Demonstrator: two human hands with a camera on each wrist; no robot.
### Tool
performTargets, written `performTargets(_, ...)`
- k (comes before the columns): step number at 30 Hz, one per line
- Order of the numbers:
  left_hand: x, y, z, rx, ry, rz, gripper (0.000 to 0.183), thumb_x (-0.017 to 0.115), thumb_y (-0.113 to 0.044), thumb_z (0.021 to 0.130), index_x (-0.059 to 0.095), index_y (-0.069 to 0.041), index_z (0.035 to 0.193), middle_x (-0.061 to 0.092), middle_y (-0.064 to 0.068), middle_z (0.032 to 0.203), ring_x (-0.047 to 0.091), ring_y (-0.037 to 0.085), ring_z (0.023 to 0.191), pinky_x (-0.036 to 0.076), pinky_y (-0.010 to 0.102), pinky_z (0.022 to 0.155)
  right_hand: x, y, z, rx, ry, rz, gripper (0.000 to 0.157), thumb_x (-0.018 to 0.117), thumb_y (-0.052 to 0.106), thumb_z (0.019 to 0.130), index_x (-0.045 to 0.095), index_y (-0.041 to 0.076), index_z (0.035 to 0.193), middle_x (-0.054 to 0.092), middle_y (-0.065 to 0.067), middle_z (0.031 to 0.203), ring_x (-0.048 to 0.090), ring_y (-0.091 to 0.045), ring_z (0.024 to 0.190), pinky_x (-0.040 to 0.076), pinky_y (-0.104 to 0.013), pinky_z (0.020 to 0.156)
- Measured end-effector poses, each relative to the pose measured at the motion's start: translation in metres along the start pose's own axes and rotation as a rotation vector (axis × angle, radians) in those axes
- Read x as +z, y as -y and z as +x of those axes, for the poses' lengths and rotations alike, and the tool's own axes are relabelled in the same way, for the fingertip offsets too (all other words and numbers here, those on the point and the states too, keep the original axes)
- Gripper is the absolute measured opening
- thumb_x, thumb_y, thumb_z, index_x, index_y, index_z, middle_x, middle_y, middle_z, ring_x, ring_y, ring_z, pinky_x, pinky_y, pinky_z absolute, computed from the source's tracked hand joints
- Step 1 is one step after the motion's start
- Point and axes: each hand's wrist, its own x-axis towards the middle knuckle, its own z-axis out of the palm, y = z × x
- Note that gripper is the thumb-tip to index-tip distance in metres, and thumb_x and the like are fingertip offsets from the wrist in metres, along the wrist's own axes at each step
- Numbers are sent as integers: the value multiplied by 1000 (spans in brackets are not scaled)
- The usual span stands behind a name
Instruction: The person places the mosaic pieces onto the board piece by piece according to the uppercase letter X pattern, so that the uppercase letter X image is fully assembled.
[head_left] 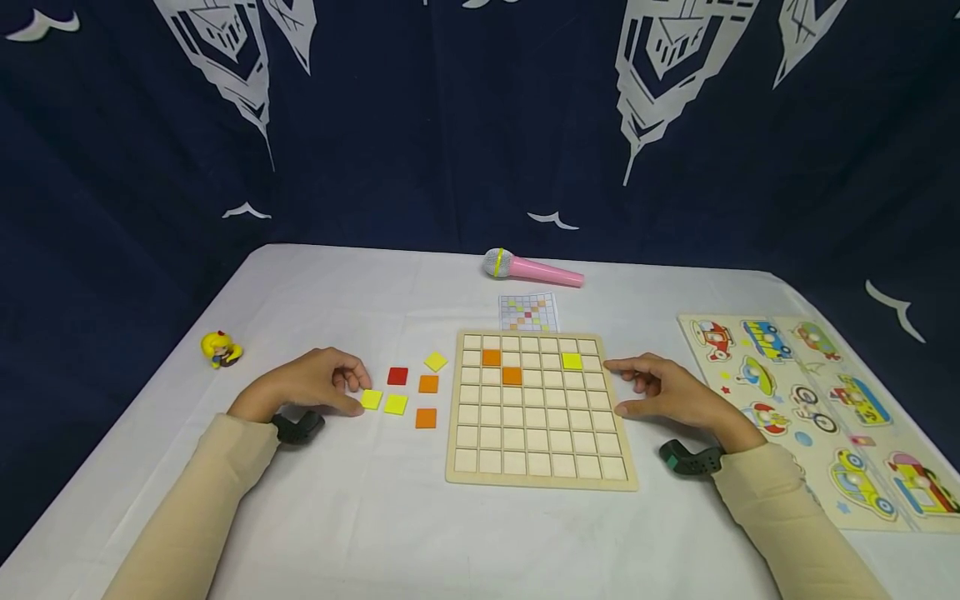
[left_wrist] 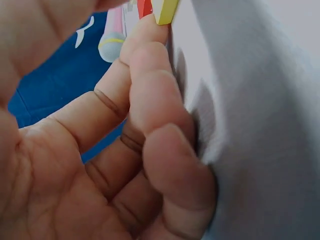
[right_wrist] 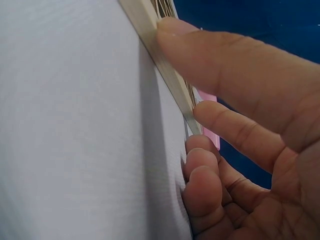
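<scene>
At the left edge of a yellow square tile [head_left: 371,399], my left hand [head_left: 311,383] pinches with thumb and index finger. The left wrist view shows that yellow tile [left_wrist: 165,11] at the fingertips, with a red tile [left_wrist: 144,7] behind it. My right hand [head_left: 667,392] touches the right edge of the wooden grid board [head_left: 542,483] with thumb and index fingertips; its other fingers are bent. Two orange tiles, one of them an upper orange tile [head_left: 491,357], and a yellow tile [head_left: 572,361] sit in the board's squares.
Loose tiles lie left of the board, among them a red tile [head_left: 397,376] and an orange tile [head_left: 426,418]. A printed pattern card [head_left: 528,312] and pink microphone [head_left: 543,272] lie behind it. A yellow figurine [head_left: 221,349] is left; a picture puzzle board [head_left: 795,450] is right.
</scene>
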Motion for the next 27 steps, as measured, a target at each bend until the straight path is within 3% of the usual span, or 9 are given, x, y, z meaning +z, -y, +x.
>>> performTargets(11, 1, -2, 1, 69, 6, -47, 27, 87, -12, 83, 72, -5, 105, 63, 1, 89, 53, 19, 77, 44, 26, 68, 1, -1, 0, 16, 3, 16, 65, 88, 2, 87, 59, -12, 144, 53, -9, 107, 44, -16, 88, 41, -24, 73)
performTargets(19, 3, -12, 5, 134, -56, -17, 27, 87, -16, 84, 74, -10, 106, 71, 2, 100, 62, 21, 83, 50, 37, 81, 1, 0, 1, 20, 2, 7, 65, 88, 4, 88, 60, -11, 145, 52, -9, 103, 44, -16, 86, 41, -24, 71)
performTargets(27, 6, -31, 19, 150, -46, -23, 25, 88, -14, 82, 74, -10, 102, 72, -2, 92, 56, 19, 70, 45, 29, 67, -1, 1, 1, 22, 6, 9, 65, 88, 4, 88, 60, -11, 145, 54, -10, 106, 45, -17, 88, 42, -24, 74)
